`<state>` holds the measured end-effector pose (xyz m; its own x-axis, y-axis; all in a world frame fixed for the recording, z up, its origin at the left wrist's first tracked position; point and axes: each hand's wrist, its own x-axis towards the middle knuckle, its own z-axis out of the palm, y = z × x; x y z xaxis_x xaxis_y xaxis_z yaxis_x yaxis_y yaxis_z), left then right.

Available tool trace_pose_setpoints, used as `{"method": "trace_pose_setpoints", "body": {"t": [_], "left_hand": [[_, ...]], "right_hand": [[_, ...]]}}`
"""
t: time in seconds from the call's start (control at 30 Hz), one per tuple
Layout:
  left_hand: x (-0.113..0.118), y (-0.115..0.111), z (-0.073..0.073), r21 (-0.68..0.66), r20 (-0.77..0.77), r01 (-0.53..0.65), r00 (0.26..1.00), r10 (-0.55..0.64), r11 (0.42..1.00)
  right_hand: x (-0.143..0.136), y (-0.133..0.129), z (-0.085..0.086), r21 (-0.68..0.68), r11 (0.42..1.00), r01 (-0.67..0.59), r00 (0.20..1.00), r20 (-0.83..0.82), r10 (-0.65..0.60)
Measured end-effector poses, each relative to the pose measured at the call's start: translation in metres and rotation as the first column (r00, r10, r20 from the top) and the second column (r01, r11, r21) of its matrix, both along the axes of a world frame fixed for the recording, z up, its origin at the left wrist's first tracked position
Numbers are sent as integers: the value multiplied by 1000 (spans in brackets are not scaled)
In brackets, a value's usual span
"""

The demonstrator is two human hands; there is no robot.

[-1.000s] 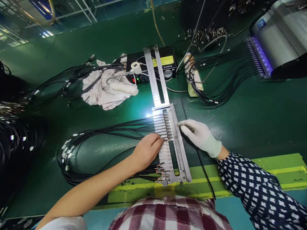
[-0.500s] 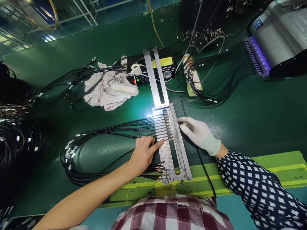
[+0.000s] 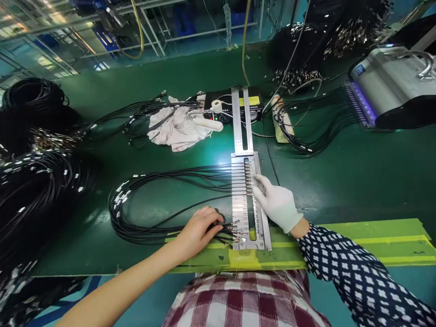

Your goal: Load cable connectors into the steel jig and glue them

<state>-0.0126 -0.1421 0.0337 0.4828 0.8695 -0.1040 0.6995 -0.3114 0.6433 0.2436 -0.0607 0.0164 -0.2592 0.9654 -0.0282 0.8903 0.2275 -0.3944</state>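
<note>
My bare left hand (image 3: 200,228) lies over the lower run of a black cable bundle (image 3: 120,206), its fingers curled round cables close to their loose metal-tipped ends (image 3: 239,235). How many it grips is hidden. My right hand (image 3: 277,202), in a white glove, rests at the right rail of a slotted metal jig (image 3: 240,213). Its thumb and forefinger are a little apart, near the row of connectors (image 3: 248,175) in the jig's upper slots. Several cables lie side by side in those slots; lower slots show bare metal.
Behind the jig stands a black control box (image 3: 221,116) with a gauge. A white cloth (image 3: 173,129) and a white pen-like tool (image 3: 207,124) lie left of it. At the right is a machine (image 3: 391,86) with violet light. Cable coils (image 3: 44,181) crowd the left.
My left hand has left the jig's slots and moved down to the loose cable ends. My right hand has come in over the rail, nearer the connectors. The camera view has shifted.
</note>
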Motion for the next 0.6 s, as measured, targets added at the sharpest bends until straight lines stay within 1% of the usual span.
{"method": "trace_pose_setpoints", "body": {"t": [0.1,0.13,0.2,0.27,0.3,0.33,0.37,0.43,0.53,0.6], "left_hand": [[-2,-7,3,-15,-11,-6,1000,6,1000],[-3,-6,5,-21,9,-11,1000,11,1000],[-4,0,7,-3,72,-60,996,60,998],[-6,10,7,87,128,-122,986,110,989],[-6,16,6,162,142,-128,984,105,978],[-5,22,4,241,138,-109,987,77,964],[-3,29,1,311,120,-66,992,29,948],[4,42,-6,397,63,57,994,-89,916],[17,54,-15,423,-27,215,974,-224,880],[24,59,-19,433,-94,276,961,-261,858]], "right_hand": [[4,-2,2,-24,1000,3,998,-57,-4],[7,-1,3,-27,1000,2,996,-87,-4],[16,1,5,-13,1000,11,989,-151,-13],[25,5,6,9,999,39,978,-205,-37],[28,7,6,13,998,60,973,-224,-56],[31,9,5,11,997,81,968,-239,-76],[32,10,4,4,995,96,963,-253,-92],[33,12,1,-12,994,110,956,-274,-109],[32,12,-2,-9,995,104,952,-288,-102],[31,12,-3,3,995,103,953,-288,-98]]}}
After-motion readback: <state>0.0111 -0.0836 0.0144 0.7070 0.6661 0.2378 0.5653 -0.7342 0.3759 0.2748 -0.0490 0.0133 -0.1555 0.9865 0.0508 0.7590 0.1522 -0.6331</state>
